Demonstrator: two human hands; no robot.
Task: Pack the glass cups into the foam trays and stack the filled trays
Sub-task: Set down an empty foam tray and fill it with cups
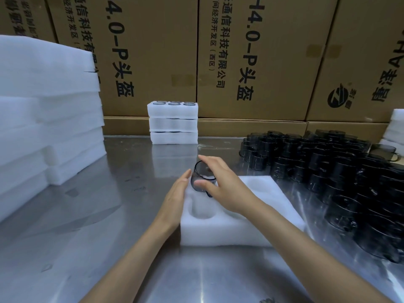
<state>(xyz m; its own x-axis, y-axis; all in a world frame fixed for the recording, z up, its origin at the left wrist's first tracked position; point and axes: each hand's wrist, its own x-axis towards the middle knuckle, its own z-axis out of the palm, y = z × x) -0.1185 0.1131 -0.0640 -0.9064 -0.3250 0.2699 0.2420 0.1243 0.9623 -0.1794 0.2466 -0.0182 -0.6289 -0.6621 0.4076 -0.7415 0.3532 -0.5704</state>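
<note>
The right hand (pixel 220 184) grips a dark glass cup (pixel 202 179), tilted with its mouth facing far-left, directly over the far-left pocket of the foam tray (pixel 240 228). The left hand (pixel 177 199), fingers straight, steadies the tray's left edge.

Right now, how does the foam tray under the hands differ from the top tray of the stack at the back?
The foam tray under the hands lies alone on the steel table; the top tray sits on two other trays. The near tray's visible pockets are empty, with the right hand bringing in one tilted glass cup and the left hand steadying its edge; the top tray's pockets show cup rims. Both are white foam with round pockets.
</note>
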